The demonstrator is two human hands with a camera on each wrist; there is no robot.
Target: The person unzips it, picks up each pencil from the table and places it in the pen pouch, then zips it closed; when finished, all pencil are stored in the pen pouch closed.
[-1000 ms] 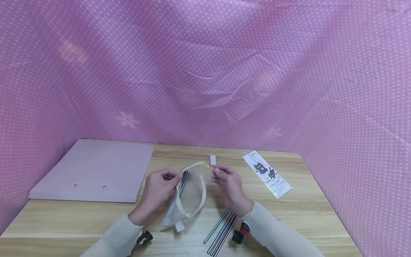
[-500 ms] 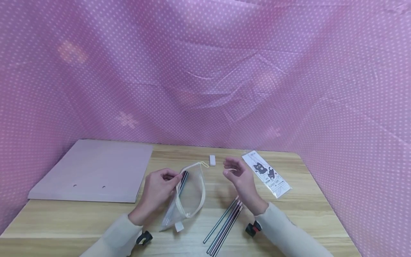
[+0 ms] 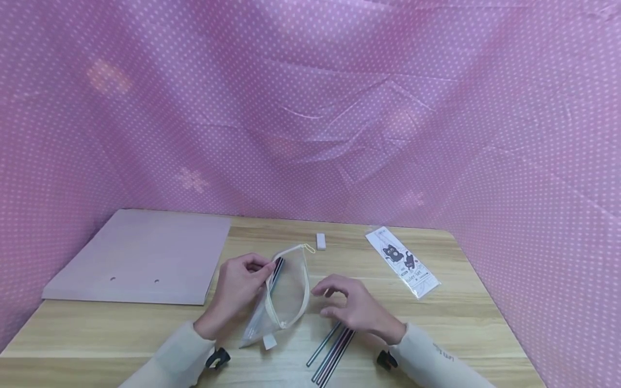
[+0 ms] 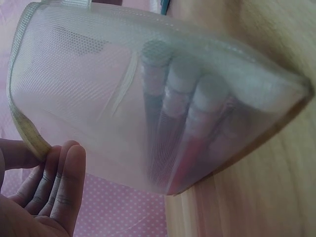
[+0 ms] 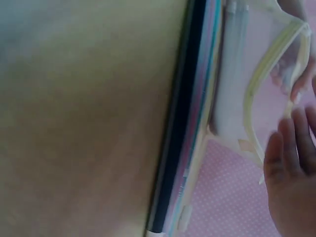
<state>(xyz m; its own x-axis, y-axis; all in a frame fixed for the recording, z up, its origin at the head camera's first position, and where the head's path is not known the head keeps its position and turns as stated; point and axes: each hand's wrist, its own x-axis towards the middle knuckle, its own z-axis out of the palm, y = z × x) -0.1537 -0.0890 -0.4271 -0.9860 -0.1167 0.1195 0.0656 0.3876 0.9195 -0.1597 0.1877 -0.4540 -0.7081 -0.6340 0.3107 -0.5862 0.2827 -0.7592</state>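
Observation:
My left hand [image 3: 242,283] pinches one rim of a translucent mesh zip pouch [image 3: 294,302], whose mouth gapes toward the right. Inside the pouch, seen through the mesh in the left wrist view, lie several slim sticks with pale rounded ends [image 4: 183,74]; dark striped ends [image 3: 278,265] show at the mouth in the head view. My right hand [image 3: 356,304] is over the upper ends of several metallic-coloured pencils [image 3: 335,355] lying on the table, right of the pouch. Its fingers are loosely bent with nothing between them.
Behind the pouch lies a small white block like an eraser [image 3: 321,241]. A packaged ruler set [image 3: 402,262] with black cat drawings is at the back right. A large pale flat board or folder [image 3: 140,258] covers the table's left. A pink dotted cloth [image 3: 310,108] hangs around.
My right hand moved right from near the pouch mouth, then came down and back left over the loose pencils. My left hand and the pouch stayed in place.

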